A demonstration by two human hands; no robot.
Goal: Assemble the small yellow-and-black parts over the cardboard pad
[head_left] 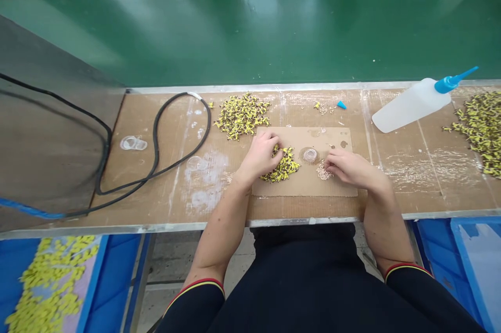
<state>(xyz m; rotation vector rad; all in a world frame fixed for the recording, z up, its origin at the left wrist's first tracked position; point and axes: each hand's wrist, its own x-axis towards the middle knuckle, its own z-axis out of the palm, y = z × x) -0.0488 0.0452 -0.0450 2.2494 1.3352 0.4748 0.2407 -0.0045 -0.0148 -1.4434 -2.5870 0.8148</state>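
Note:
My left hand (266, 153) is at the left part of a cardboard sheet (305, 187), its fingers curled at the edge of a small pile of yellow and dark pieces (287, 167). What its fingertips hold, if anything, is too small to tell. My right hand (341, 166) has its fingers pinched together over a little heap of tiny pale pieces (323, 171). Anything between those fingertips is too small to make out. Between both hands stands a small round clear dish (310, 155).
A larger yellow-and-dark pile (242, 115) lies behind the sheet, another (485, 132) at the far right. A white bottle with blue nozzle (413, 105) lies right. At left are a black cable (156, 140) and a clear plastic cup (133, 143). Blue bins (113, 281) flank the table below.

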